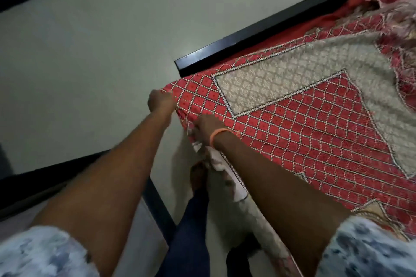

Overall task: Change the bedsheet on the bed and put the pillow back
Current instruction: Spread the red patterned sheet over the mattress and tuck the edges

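- Most of the room in view is pale grey floor (pixel 94 56), with a dark strip of furniture at the far left.
- Next in size is the bed, its black frame (pixel 281 16) running along the far side of the mattress.
- Spread over the mattress lies the bedsheet (pixel 304 123): red, crossed by a white diamond lattice, with broad beige patterned panels edged in dark trim. It is flat near the corner and rumpled toward the far right end.
- Two bare arms reach to the bed's near corner from mottled blue-and-white sleeves.
- Left hand (pixel 160 101) is curled round the sheet's corner, gripping the cloth at the mattress tip.
- Right hand (pixel 206 127), an orange band (pixel 217 136) on its wrist, is at the sheet's hanging edge just beside; its fingers are turned under, so I cannot tell their grip.
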### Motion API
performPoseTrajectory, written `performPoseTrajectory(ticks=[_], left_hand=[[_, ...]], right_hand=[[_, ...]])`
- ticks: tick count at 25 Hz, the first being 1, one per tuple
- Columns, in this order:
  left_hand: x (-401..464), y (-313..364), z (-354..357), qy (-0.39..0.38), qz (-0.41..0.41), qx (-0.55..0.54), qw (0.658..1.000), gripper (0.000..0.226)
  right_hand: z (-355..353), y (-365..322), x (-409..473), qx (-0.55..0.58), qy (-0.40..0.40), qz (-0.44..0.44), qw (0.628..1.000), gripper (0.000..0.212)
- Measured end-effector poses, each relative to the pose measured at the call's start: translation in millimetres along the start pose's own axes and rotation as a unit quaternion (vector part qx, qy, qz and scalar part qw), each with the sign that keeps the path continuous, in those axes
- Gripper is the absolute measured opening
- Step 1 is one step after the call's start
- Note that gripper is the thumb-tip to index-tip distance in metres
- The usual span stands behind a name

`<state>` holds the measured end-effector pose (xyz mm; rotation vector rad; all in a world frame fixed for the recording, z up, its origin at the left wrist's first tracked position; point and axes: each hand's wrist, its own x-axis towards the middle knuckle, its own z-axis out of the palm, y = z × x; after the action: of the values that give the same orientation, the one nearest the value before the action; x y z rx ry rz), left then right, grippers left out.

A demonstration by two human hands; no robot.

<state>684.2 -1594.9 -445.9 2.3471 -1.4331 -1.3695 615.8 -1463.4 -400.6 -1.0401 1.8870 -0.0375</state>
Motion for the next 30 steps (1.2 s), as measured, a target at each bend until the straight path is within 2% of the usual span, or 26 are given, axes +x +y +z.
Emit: performPoseTrajectory(ticks=[2, 3, 7, 12, 16, 19, 21, 23, 27, 30], left_hand=[[3.5, -8.0, -9.9, -0.007, -0.029, 0.045, 0.999, 0.036], [-5.9, -17.6, -12.0, -0.005, -0.019, 0.076, 0.997, 0.034], [-73.0, -68.8, -7.0, -0.097, 0.083, 0.161, 0.979, 0.022], [-186.2, -74.1, -3.2, -0.187, 0.106, 0.144, 0.966, 0.019], [-274.6, -67.3, 0.6, -0.250, 0.165, 0.142, 0.943, 0.017], [-338.6, -73.0, 11.3, -0.254, 0.238, 0.178, 0.920, 0.018], [-387.1, -82.5, 20.7, -0.273, 0.289, 0.201, 0.895, 0.021], [-447.7, -106.2, 35.8, -0.291, 0.336, 0.216, 0.869, 0.022], [-577.0, -180.7, 65.5, -0.349, 0.393, 0.251, 0.813, 0.021], [-659.2, -242.5, 94.8, -0.407, 0.400, 0.275, 0.774, 0.014]], right_hand=[[-3.2, -1.1, 5.7, 0.021, -0.041, -0.003, 0.999, 0.038], [-2.0, 4.7, 1.5, 0.047, -0.036, 0.002, 0.998, 0.038], [6.9, 44.3, -46.6, 0.124, 0.075, 0.065, 0.987, 0.024], [10.6, 104.4, -159.3, 0.182, 0.104, 0.189, 0.959, 0.030], [-0.9, 131.8, -270.9, 0.266, 0.180, 0.222, 0.920, 0.026], [10.4, 152.7, -356.4, 0.308, 0.246, 0.237, 0.888, 0.020], [32.4, 169.9, -412.4, 0.355, 0.301, 0.254, 0.848, 0.028], [65.6, 195.1, -475.2, 0.432, 0.353, 0.276, 0.783, 0.032], [152.5, 250.6, -600.9, 0.568, 0.416, 0.321, 0.633, 0.021], [211.2, 287.2, -689.4, 0.603, 0.463, 0.335, 0.556, 0.020]])
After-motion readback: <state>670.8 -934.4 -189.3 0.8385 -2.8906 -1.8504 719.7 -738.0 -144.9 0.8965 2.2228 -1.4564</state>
